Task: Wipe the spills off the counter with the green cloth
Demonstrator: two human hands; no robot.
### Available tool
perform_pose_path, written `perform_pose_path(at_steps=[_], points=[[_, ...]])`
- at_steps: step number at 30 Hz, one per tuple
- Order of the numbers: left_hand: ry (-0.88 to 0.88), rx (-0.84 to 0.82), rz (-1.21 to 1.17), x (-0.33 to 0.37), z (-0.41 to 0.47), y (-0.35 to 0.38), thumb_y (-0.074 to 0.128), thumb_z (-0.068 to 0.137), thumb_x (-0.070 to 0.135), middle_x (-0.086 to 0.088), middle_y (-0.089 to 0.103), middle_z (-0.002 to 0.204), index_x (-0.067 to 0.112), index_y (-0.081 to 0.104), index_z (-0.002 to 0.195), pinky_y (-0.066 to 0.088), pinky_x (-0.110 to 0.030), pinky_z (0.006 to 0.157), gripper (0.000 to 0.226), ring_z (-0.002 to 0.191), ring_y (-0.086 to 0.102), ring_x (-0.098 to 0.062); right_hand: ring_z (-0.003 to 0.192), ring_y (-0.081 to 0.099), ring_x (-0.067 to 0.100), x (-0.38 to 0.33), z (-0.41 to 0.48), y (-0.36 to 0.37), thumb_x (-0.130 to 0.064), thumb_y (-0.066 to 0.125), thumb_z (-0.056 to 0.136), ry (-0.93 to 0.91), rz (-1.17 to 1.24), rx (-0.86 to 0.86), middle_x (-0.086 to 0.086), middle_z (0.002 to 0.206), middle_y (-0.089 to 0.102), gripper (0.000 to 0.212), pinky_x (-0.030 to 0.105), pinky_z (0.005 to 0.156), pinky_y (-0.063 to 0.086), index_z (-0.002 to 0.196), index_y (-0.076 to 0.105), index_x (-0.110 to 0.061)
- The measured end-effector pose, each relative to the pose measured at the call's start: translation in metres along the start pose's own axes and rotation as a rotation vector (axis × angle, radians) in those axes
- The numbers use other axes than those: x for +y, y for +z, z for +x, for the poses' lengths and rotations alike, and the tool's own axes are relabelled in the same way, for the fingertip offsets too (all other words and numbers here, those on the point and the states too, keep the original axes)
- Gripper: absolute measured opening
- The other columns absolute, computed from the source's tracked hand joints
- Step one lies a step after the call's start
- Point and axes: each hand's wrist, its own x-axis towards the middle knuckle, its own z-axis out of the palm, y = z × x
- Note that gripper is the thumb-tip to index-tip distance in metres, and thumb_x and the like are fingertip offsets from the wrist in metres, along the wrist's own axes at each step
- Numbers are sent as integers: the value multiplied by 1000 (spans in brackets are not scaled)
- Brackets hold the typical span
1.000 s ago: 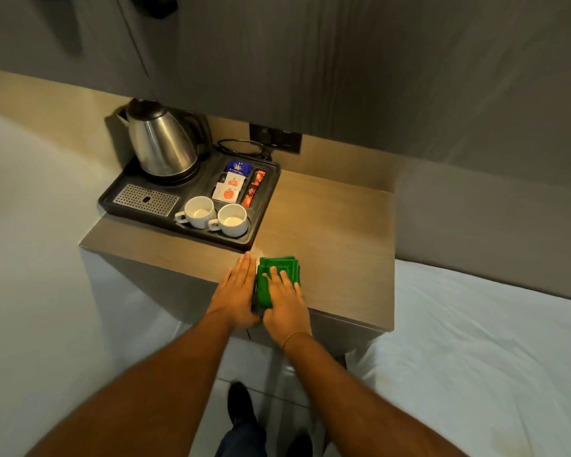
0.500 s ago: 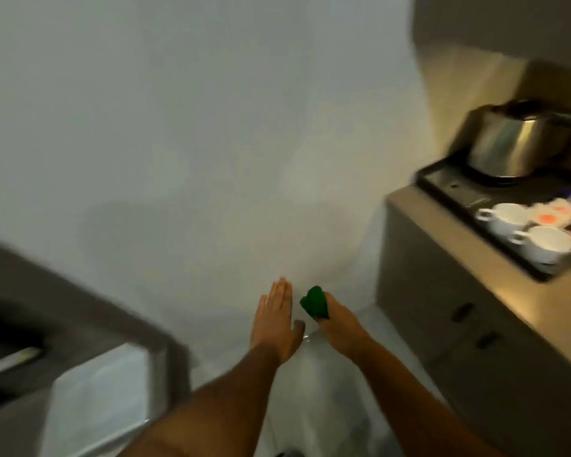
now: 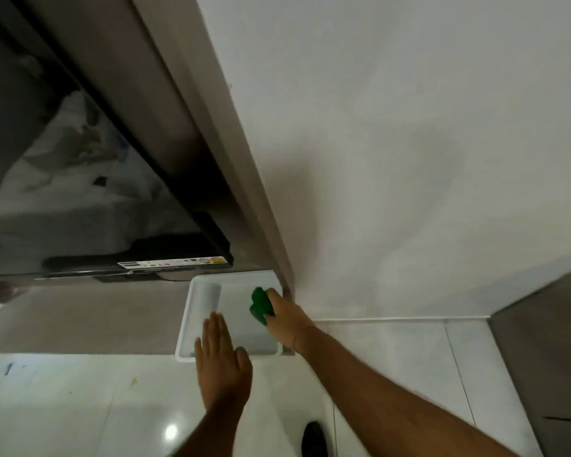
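The green cloth (image 3: 260, 305) is bunched up in my right hand (image 3: 285, 319), which grips it over the right side of a white tray (image 3: 184, 319). My left hand (image 3: 220, 361) is flat with fingers together and slightly spread, hovering over the tray's near edge and holding nothing. The tray rests on a brown shelf (image 3: 89, 319) at its right end, next to the wall. The counter with the kettle is out of view except for a brown cabinet corner (image 3: 548, 341) at the right.
A dark television screen (image 3: 80, 179) with a label strip hangs above the brown shelf and reflects a bed. A white wall (image 3: 393, 143) fills the right. Glossy white floor tiles (image 3: 80, 407) lie below, with my dark shoe (image 3: 314, 438) near the bottom.
I have turned left, away from the counter. My right hand lifted the green cloth off the counter and carried it over the white tray. My left hand came along, open.
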Motion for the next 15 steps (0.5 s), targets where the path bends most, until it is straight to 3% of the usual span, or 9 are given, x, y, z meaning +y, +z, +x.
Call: perform_pose_path(at_steps=[2,4,8,12,15], points=[[-29,5,-26,-21,11,-1,26,93,33,-10,16,178,9,15,168,13,-53,134,80,165,12,-25,108,66,35,-12,30,21,-14,51,98,-6,-81,77,17,123,64,47,46,95,54,142,37,-22],[-27,4,-34,-38,18,-1,24,94,34,-10,16,178,9,14,169,12,-51,135,80,165,12,-24,118,63,35,-13,52,46,-18,57,98,11,-152,14,15,136,59,60,46,101,51,151,29,-24],[31,-22,-57,-40,25,5,21,98,39,-4,13,176,14,14,169,12,-47,134,75,164,11,-22,149,31,33,18,60,76,-23,67,93,23,-256,-111,7,167,23,84,47,120,30,160,17,-22],[185,-106,-28,-14,20,18,22,100,40,-6,21,175,14,20,168,18,-47,133,73,163,17,-23,155,18,26,55,27,63,-29,60,96,-37,-291,157,1,169,17,76,47,125,22,160,19,-23],[373,-162,-2,33,23,35,28,104,39,-11,29,174,9,29,165,19,-47,133,68,162,23,-26,157,2,23,88,-8,16,-41,43,103,21,-505,450,1,171,4,69,50,126,13,162,11,-25]])
